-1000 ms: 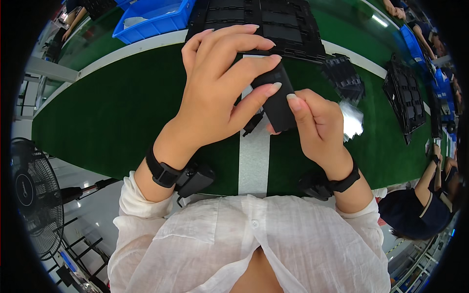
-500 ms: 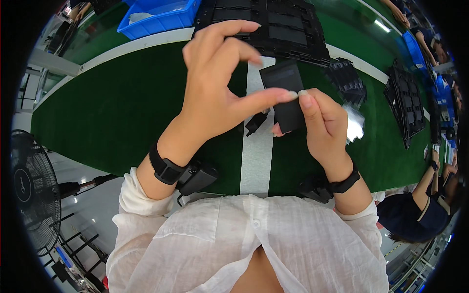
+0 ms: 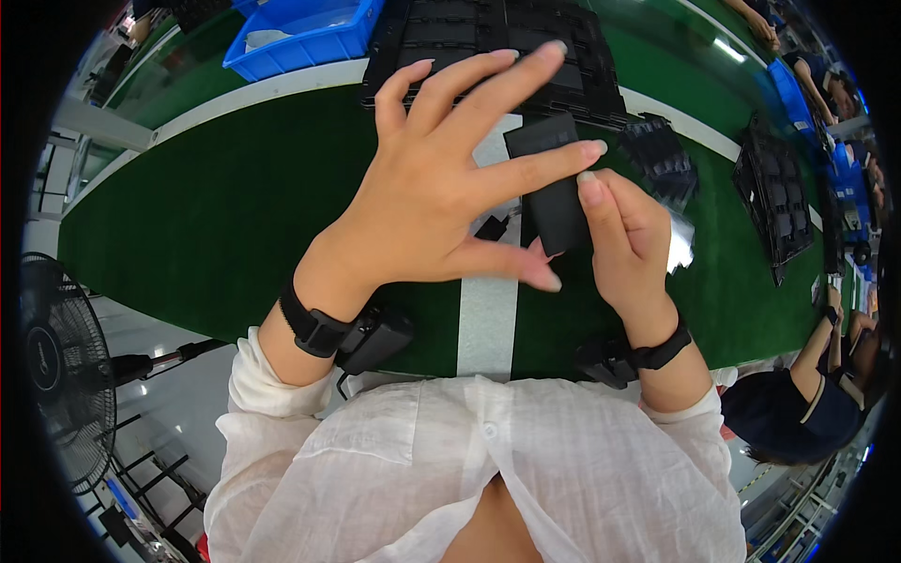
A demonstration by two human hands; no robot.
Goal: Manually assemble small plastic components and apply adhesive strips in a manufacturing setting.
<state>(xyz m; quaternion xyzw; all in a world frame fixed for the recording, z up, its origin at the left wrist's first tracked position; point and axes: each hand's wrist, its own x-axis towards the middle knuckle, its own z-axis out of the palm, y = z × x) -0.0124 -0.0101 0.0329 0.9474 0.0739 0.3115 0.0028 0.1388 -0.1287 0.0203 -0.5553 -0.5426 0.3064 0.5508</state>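
Between thumb and fingers, my right hand (image 3: 627, 230) grips a flat black rectangular piece (image 3: 557, 211), tilted above the table. Some of that hand's fingertips show beneath the piece's lower edge. Spread wide, my left hand (image 3: 441, 178) reaches across with its index finger over the face of the piece; whether it touches cannot be made out. Its thumb lies below, near the piece's lower edge. A small black part (image 3: 492, 227) with a metal tip rests on the grey strip (image 3: 486, 328), partly behind my left hand.
A black tray (image 3: 601, 70) with flat compartments stands at the far side, beside a blue bin (image 3: 310, 42). Dark flat pieces (image 3: 659, 155) and shiny film (image 3: 679, 244) lie right of my hands. Another black tray (image 3: 779, 202) leans farther right, near a co-worker (image 3: 798, 413).
My left hand has opened out, its fingers spreading and its thumb moving down from the face of the piece. The right hand keeps its hold nearly still.
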